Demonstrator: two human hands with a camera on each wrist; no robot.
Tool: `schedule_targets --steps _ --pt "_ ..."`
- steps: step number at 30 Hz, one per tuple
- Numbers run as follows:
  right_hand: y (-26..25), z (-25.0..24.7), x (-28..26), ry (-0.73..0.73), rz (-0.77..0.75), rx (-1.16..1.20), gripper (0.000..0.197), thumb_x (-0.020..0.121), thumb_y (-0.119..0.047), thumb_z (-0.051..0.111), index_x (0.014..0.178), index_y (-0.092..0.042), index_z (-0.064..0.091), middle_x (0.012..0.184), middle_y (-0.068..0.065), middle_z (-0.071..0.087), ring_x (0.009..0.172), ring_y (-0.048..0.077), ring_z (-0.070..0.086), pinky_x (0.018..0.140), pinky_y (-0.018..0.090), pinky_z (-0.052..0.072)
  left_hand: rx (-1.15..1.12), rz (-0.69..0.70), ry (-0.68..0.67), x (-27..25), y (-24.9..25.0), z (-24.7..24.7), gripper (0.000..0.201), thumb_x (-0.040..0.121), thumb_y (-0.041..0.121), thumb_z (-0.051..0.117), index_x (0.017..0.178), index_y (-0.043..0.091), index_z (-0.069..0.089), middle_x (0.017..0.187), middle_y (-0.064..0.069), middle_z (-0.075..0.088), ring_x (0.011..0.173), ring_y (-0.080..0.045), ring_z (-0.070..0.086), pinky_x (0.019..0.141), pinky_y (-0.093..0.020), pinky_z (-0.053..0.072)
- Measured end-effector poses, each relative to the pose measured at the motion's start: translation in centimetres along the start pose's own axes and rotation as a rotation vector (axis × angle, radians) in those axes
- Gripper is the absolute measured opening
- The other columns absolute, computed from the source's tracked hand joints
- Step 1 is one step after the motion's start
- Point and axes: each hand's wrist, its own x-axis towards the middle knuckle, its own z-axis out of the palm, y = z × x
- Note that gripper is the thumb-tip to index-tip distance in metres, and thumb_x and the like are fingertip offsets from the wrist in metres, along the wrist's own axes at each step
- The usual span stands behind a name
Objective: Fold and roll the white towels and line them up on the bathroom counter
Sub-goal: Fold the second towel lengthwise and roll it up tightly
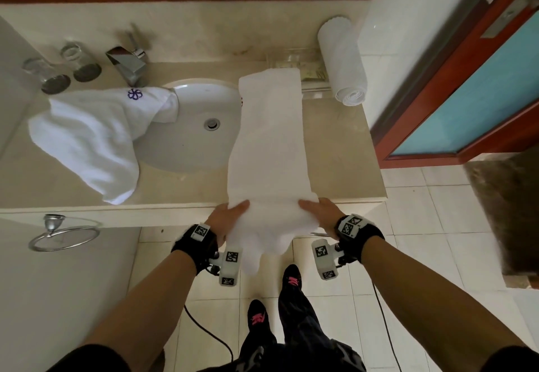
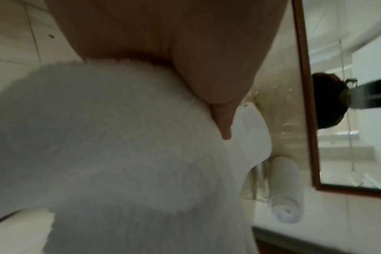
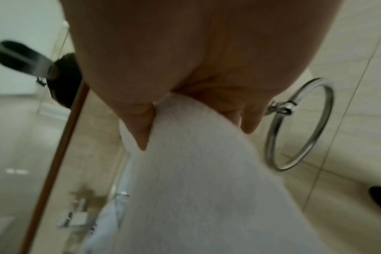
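A long folded white towel (image 1: 268,144) lies lengthwise on the beige counter (image 1: 344,144), its near end hanging over the front edge. My left hand (image 1: 230,215) grips the near left corner, thumb on top. My right hand (image 1: 319,211) grips the near right corner the same way. In the wrist views the towel (image 2: 120,154) (image 3: 207,189) fills the frame under each thumb. A rolled white towel (image 1: 344,62) lies at the back right of the counter. Another loose white towel (image 1: 93,135) with a purple logo drapes over the sink's left rim.
The oval sink (image 1: 192,138) and chrome faucet (image 1: 128,62) sit mid-counter. Two upturned glasses (image 1: 67,65) stand at the back left. A clear tray (image 1: 303,71) lies behind the long towel. A towel ring (image 1: 64,234) hangs below the counter. A wood-framed door (image 1: 466,94) stands to the right.
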Motion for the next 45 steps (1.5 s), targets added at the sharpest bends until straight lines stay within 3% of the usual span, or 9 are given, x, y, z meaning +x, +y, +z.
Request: schedule_targets --steps 5,10,14,17,22,28,34,39,45 --pt "-8.0 -0.6 -1.0 -0.125 -0.197 0.310 0.031 0.081 -0.013 0.072 0.110 -0.008 0.066 0.109 0.015 0.071 0.097 0.032 0.069 0.080 0.042 0.057 -0.125 0.184 -0.200 -1.6 7.4 0.4 0.056 0.062 0.014 0.075 0.116 0.016 0.060 0.104 -0.008 0.073 0.092 -0.028 0.069 0.073 -0.041 0.058" --pt "-12.0 -1.4 -1.7 -0.244 -0.287 0.010 0.078 0.068 0.003 0.080 0.135 -0.020 0.049 0.124 0.008 0.066 0.111 0.028 0.064 0.082 0.046 0.057 -0.011 0.304 -0.251 -2.5 12.2 0.2 0.072 0.068 -0.008 0.069 0.134 0.015 0.049 0.115 -0.011 0.070 0.099 -0.029 0.069 0.073 -0.045 0.058" --pt "-14.7 -2.6 -2.0 -0.056 -0.319 0.110 0.058 0.083 -0.002 0.071 0.136 -0.013 0.051 0.111 0.007 0.068 0.097 0.028 0.068 0.065 0.034 0.059 -0.085 0.362 -0.049 -2.4 15.2 0.2 0.059 0.088 0.007 0.066 0.141 0.012 0.042 0.128 -0.015 0.060 0.083 -0.020 0.071 0.055 -0.029 0.056" --pt "-16.3 -3.7 -1.2 0.032 -0.312 0.359 0.078 0.085 -0.022 0.073 0.150 -0.023 0.028 0.131 0.010 0.056 0.103 0.030 0.064 0.086 0.049 0.056 -0.236 0.286 -0.044 -1.6 16.2 -0.2 0.086 0.068 0.042 0.084 0.138 0.025 0.036 0.112 -0.008 0.061 0.074 -0.020 0.069 0.051 -0.033 0.055" --pt "-15.2 -3.6 0.0 -0.005 -0.171 -0.038 0.106 0.078 -0.009 0.079 0.153 -0.035 0.009 0.116 0.013 0.058 0.096 0.035 0.066 0.082 0.054 0.055 -0.190 0.131 -0.059 -0.6 13.3 1.5 0.079 0.088 0.001 0.065 0.146 0.035 0.024 0.109 -0.016 0.066 0.079 -0.031 0.068 0.067 -0.042 0.058" --pt "-17.4 -2.9 0.0 -0.020 -0.253 0.036 0.047 0.089 0.001 0.064 0.130 -0.017 0.051 0.110 0.014 0.064 0.078 0.021 0.065 0.054 0.028 0.057 -0.326 0.163 0.095 0.1 14.9 2.2 0.056 0.094 0.012 0.052 0.145 0.028 0.036 0.110 -0.011 0.060 0.087 -0.028 0.065 0.063 -0.044 0.056" --pt "-16.7 -2.4 0.8 -0.040 -0.245 0.068 0.020 0.092 -0.001 0.058 0.106 -0.015 0.062 0.104 0.010 0.065 0.079 0.019 0.064 0.063 0.028 0.055 -0.323 0.050 -0.023 -0.3 11.9 3.9 0.077 0.079 -0.005 0.072 0.135 0.030 0.032 0.126 -0.015 0.048 0.096 -0.035 0.059 0.069 -0.046 0.054" --pt "-16.7 -1.7 0.6 -0.003 -0.237 0.078 0.019 0.092 -0.002 0.058 0.101 -0.015 0.069 0.101 0.006 0.067 0.081 0.018 0.063 0.064 0.025 0.054 0.333 0.289 0.165 -0.1 10.7 4.9 0.102 0.053 0.024 0.094 0.134 0.037 0.034 0.131 0.002 0.033 0.112 -0.024 0.048 0.088 -0.039 0.052" --pt "-17.8 -1.9 -1.0 -0.043 -0.244 0.043 0.022 0.092 0.002 0.056 0.111 -0.002 0.067 0.091 0.006 0.065 0.071 0.014 0.060 0.048 0.017 0.050 0.562 0.512 0.431 0.7 10.9 4.5 0.041 0.070 0.015 0.074 0.109 0.018 0.059 0.128 -0.005 0.044 0.096 -0.021 0.052 0.078 -0.025 0.045"
